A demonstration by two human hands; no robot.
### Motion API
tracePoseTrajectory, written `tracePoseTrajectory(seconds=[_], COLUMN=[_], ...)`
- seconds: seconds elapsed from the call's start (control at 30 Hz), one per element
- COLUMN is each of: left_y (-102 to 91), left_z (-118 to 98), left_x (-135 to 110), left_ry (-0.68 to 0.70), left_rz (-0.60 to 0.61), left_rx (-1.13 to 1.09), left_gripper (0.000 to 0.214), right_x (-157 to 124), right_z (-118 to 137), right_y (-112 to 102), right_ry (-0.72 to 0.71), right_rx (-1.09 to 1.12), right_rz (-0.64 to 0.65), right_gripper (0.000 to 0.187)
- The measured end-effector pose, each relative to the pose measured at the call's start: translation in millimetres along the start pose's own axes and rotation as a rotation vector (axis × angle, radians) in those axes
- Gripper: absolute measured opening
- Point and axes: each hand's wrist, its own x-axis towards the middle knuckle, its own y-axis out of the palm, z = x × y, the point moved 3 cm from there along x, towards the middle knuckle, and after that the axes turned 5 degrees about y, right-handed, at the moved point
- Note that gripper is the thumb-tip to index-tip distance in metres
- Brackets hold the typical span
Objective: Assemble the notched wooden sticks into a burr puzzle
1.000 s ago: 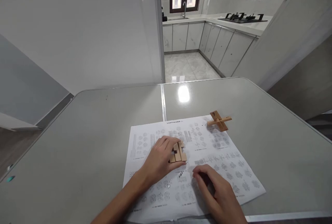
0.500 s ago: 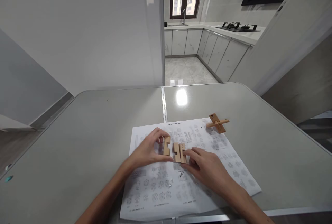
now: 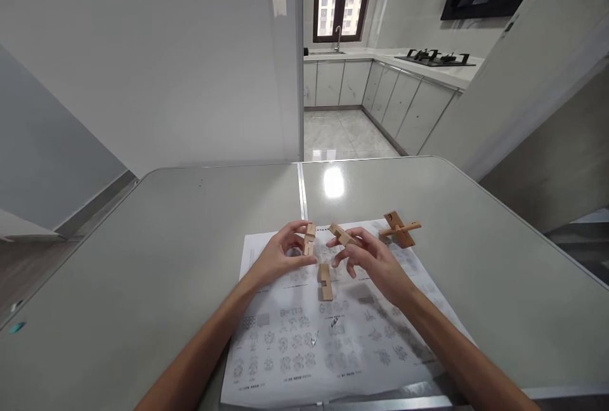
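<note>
My left hand grips a notched wooden block upright between thumb and fingers, raised over the sheet. In my right hand a second notched wooden piece is pinched at a tilt, facing the left one with a gap between them. A third notched wooden block lies on the printed paper below and between both hands. Beyond the right hand, crossed wooden pieces with a dark mark rest at the paper's upper right edge.
The paper, covered in small diagrams, lies on a pale glossy table with a metal seam. A small teal object sits at the far left edge. Behind stand a white wall panel and a kitchen with a stove.
My right hand has lifted one of the two blocks off the paper, moving up and away. My left hand has risen slightly with its block. One block stays on the sheet.
</note>
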Motion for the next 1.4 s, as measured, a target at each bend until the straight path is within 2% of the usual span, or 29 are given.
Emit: tracePoseTrajectory(seconds=[0.13,0.33,0.43,0.57,0.73,0.97,1.23,1.4], left_y=[-1.7,-2.8,-1.5,2.7,6.7,8.1,7.3,6.6], left_z=[7,9,9,6,2,1,2,3], left_x=[-1,-4,-4,-4,-3,-5,-5,-5], left_ry=[0.01,-0.015,-0.029,-0.031,-0.025,-0.024,-0.047,-0.054], left_rz=[-0.05,-0.073,-0.077,-0.067,-0.05,-0.049,-0.102,-0.109], left_rx=[-0.048,-0.053,-0.037,-0.005,0.087,0.134,0.088,0.064], left_gripper=[0.073,0.074,0.073,0.07,0.07,0.068,0.07,0.067], right_x=[19,43,49,48,42,40,38,38], right_z=[-4,-15,-22,-29,-29,-31,-28,-30], right_y=[4,7,8,12,18,15,15,17], right_ry=[0.028,0.06,0.075,0.109,0.094,0.104,0.084,0.064], right_rx=[0.15,0.204,0.204,0.127,0.136,-0.022,-0.074,-0.104], right_rz=[0.02,0.098,0.091,0.065,0.114,0.03,0.076,0.034], right_gripper=[0.023,0.027,0.035,0.042,0.038,0.041,0.057,0.042])
